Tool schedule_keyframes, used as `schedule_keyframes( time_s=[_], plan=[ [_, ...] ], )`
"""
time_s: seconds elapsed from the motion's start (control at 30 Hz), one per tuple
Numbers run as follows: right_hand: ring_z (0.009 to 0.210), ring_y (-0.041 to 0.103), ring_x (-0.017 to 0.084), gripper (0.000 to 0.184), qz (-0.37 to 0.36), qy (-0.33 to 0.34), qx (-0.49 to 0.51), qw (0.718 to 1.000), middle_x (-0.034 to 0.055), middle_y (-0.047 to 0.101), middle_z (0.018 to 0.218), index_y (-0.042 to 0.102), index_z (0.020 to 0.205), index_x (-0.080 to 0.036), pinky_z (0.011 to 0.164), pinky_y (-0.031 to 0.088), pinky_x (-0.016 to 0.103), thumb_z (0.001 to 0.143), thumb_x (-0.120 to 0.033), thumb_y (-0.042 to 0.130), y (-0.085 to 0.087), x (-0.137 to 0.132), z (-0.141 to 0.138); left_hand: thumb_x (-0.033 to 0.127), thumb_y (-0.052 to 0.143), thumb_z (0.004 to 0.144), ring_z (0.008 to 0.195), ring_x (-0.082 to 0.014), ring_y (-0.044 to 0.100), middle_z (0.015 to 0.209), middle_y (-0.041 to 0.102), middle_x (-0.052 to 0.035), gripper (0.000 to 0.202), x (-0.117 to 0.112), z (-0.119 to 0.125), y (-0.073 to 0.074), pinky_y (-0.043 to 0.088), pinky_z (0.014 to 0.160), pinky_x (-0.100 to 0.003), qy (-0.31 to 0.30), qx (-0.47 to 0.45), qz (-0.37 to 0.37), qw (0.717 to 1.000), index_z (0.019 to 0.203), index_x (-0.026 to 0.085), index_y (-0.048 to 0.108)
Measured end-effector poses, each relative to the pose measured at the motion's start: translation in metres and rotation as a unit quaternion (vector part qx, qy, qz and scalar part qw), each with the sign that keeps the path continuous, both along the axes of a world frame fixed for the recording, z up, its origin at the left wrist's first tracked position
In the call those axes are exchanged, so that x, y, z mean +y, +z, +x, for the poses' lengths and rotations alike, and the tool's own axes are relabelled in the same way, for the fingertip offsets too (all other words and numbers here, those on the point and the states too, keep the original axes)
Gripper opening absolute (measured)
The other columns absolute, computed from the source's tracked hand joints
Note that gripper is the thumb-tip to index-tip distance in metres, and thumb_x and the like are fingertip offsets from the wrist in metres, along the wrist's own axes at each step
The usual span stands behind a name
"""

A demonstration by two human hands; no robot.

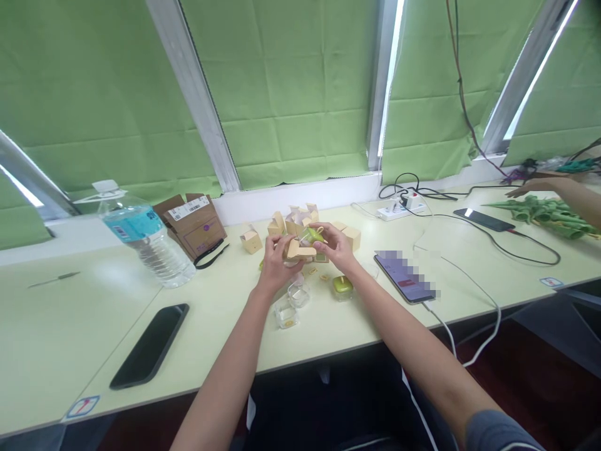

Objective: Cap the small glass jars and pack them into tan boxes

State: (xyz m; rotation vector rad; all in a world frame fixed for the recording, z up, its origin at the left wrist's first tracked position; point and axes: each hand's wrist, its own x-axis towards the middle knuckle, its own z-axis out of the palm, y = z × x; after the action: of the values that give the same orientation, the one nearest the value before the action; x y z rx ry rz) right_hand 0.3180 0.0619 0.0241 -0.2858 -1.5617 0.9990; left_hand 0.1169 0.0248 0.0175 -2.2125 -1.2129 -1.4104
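Above the middle of the table, my left hand (275, 264) grips a small tan cardboard box (301, 252) whose flaps stand open. My right hand (339, 245) pinches a small clear jar with a green lid (312, 235) at the mouth of that box. Whether the jar is partly inside is hidden by my fingers. Below my right wrist stands another green-lidded jar (342, 285). Two clear, lidless containers (286, 315) sit near my left forearm. Behind my hands are several small tan boxes, among them one at the left (251, 240) and one at the right (352, 237).
At the left are a large water bottle (157, 250), a brown carton (203, 230), a black phone (150, 346) and a pen (54, 280). A cabled phone (406, 279) and power strip (398, 210) lie right. Another person's hand (539, 185) reaches over green leaf-like pieces (547, 213).
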Motion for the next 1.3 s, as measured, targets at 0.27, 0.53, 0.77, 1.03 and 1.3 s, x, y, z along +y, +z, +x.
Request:
schedule_keyframes(
  time_s=[0.27,0.53,0.77,1.03,1.3],
  plan=[
    [0.114,0.062,0.025,0.048,0.01,-0.007,-0.021,1.0,0.0095,0.063,0.126,0.066,0.121,-0.024,0.091,0.056,0.035,0.084,-0.052,0.073,-0.002,0.0,0.001,0.036,0.081,0.079,0.107,-0.0253,0.061,0.114,0.061,-0.0076,0.054,0.003,-0.001,-0.004,0.053,0.093,-0.041,-0.022,0.003,-0.014,1.0,0.122,0.023,0.051],
    [0.115,0.062,0.026,0.048,0.013,-0.012,-0.029,0.999,0.0093,0.065,0.124,0.067,0.122,-0.025,0.09,0.056,0.035,0.084,-0.054,0.072,-0.003,0.002,0.002,0.036,0.075,0.086,0.11,-0.0235,0.06,0.117,0.06,-0.0072,0.043,0.001,-0.001,-0.001,0.051,0.091,-0.038,-0.044,0.006,-0.026,0.999,0.122,0.026,0.054],
    [0.111,0.062,0.024,0.045,0.011,-0.015,-0.034,0.999,0.0081,0.066,0.123,0.069,0.121,-0.026,0.089,0.057,0.034,0.083,-0.05,0.075,-0.001,-0.003,0.002,0.034,0.081,0.077,0.092,-0.0194,0.062,0.106,0.061,-0.0027,0.05,0.001,0.0,-0.005,0.051,0.076,-0.031,-0.023,-0.024,-0.066,0.997,0.115,0.025,0.05],
    [0.115,0.063,0.024,0.047,-0.029,0.003,-0.049,0.998,0.0058,0.071,0.122,0.073,0.122,-0.028,0.097,0.054,0.037,0.08,-0.045,0.08,0.0,-0.005,0.002,0.042,0.085,0.073,0.089,-0.0198,0.064,0.103,0.061,-0.0011,0.058,0.004,0.0,-0.01,0.054,0.075,-0.035,-0.019,-0.054,-0.101,0.993,0.115,0.027,0.047],
    [0.109,0.07,0.025,0.031,0.015,-0.04,-0.086,0.995,0.0073,0.077,0.113,0.08,0.105,-0.025,0.101,0.053,0.042,0.088,-0.049,0.07,0.001,-0.005,-0.002,0.045,0.087,0.069,0.09,-0.0208,0.065,0.105,0.062,-0.0016,0.062,0.003,0.0,-0.013,0.054,0.075,-0.035,-0.004,-0.06,-0.131,0.99,0.114,0.027,0.047]
  ],
)
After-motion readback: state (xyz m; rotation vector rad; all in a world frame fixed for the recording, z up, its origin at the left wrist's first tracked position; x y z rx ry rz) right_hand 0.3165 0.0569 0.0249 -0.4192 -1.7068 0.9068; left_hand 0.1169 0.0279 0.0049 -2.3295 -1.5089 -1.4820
